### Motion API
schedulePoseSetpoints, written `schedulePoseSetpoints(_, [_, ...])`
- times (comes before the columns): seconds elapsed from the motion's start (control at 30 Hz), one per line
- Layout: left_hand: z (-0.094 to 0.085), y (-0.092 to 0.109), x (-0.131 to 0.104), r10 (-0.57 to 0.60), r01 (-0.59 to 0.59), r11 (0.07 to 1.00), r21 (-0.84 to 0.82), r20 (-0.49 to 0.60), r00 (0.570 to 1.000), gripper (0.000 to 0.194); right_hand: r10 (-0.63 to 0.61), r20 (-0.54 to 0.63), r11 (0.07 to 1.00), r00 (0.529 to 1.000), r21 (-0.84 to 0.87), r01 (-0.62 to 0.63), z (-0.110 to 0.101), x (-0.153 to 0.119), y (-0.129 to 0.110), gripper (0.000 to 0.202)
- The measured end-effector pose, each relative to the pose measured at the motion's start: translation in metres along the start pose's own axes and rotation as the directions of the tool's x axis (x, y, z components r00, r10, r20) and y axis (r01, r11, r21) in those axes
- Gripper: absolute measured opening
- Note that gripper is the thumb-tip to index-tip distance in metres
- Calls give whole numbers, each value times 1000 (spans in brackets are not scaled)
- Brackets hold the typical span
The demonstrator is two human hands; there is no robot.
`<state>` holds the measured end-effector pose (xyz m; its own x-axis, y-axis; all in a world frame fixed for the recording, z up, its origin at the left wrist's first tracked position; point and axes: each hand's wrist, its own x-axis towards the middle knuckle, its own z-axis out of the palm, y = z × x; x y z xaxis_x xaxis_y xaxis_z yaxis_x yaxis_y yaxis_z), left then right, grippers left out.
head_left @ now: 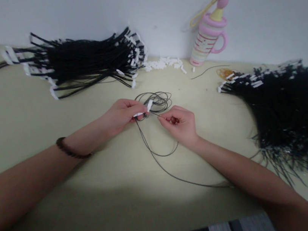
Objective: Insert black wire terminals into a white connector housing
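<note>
My left hand pinches small white pieces together with thin black cord near the middle of the table. Just to its right, my right hand is closed, thumb against index finger, on the thin black cord that runs between the two hands. A loosely coiled part of the cord lies behind the hands. Another length hangs from the left fingers and curves over the table toward my right forearm.
Black cords with white ends lie at the back left, beside loose white pieces. A pink-lidded bottle stands by the wall. A large black cord bundle covers the right of the table.
</note>
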<state>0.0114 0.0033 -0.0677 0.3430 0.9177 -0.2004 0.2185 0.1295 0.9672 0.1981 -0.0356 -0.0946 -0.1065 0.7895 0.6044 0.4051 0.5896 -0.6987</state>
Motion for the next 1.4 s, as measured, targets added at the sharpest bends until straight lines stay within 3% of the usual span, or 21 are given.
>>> schedulePoseSetpoints(0.7, [1, 2, -1, 21, -21, 1000, 0, 3, 1000, 14, -69, 21, 997, 997, -33, 70, -1, -1, -3, 14])
schedulePoseSetpoints(1.4, [1, 1, -1, 32, -32, 999, 41, 5, 999, 15, -43, 38, 999, 998, -19, 44, -1, -1, -2, 12])
